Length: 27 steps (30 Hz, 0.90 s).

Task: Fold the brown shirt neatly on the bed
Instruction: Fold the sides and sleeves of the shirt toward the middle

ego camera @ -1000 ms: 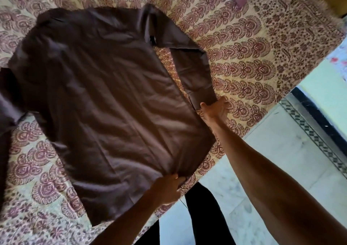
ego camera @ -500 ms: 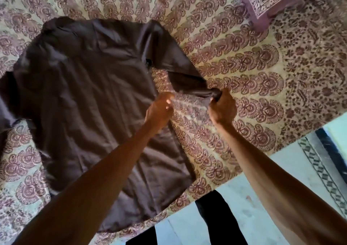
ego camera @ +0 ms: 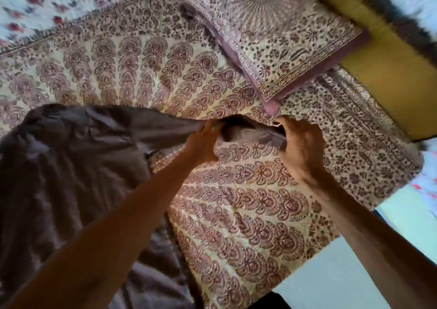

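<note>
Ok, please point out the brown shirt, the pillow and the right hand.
brown shirt (ego camera: pixel 71 166): head view, on the wrinkled body panel.
pillow (ego camera: pixel 272 36): head view, on its patterned top face.
right hand (ego camera: pixel 301 149): head view, on the back of the hand.

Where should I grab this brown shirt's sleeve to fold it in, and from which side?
Pinch the sleeve at its cuff end, from the near side, as the right hand does; the left hand holds it nearer the shoulder. Stretched between them, it should fold flat.
</note>
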Available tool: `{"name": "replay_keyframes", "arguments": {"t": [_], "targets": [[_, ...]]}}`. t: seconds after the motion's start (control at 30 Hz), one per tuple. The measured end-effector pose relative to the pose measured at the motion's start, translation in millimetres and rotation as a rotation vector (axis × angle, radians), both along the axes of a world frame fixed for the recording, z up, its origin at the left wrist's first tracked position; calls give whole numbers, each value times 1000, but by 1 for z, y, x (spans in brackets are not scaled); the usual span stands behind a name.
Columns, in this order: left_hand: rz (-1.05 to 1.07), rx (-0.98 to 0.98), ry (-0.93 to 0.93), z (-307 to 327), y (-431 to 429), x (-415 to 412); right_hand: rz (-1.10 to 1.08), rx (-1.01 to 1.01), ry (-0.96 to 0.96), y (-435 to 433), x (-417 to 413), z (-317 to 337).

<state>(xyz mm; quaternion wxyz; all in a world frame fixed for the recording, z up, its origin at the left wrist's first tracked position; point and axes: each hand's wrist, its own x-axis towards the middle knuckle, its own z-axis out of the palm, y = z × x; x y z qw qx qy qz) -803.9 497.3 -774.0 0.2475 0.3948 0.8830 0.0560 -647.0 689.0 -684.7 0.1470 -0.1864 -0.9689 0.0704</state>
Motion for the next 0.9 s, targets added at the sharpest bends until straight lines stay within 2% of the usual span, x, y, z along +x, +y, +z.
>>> {"name": "replay_keyframes", "arguments": {"t": [0.17,0.3,0.43,0.5,0.6,0.67,0.73,0.8,0.9], "targets": [[217,143,227,-9,29,-7,-94,39,128,48,-2,-46],[244,196,421,-18,38,-7,-106,-79,258,73,-12,-74],[232,291,533,-21,40,9,-97,-76,348,96,-13,-82],[158,270,489,-29,33,22,-22,-30,250,107,-4,-95],[14,140,253,-46,23,48,42,24,-245,115,21,-125],[13,112,119,-53,19,62,16,-24,-459,113,30,-135],[97,154,7,-56,19,66,-66,-162,-468,109,26,-133],[195,222,-42,-57,22,63,-152,-294,-363,105,10,-128],[247,276,-47,-55,31,49,-190,-332,-294,106,-20,-132]]}}
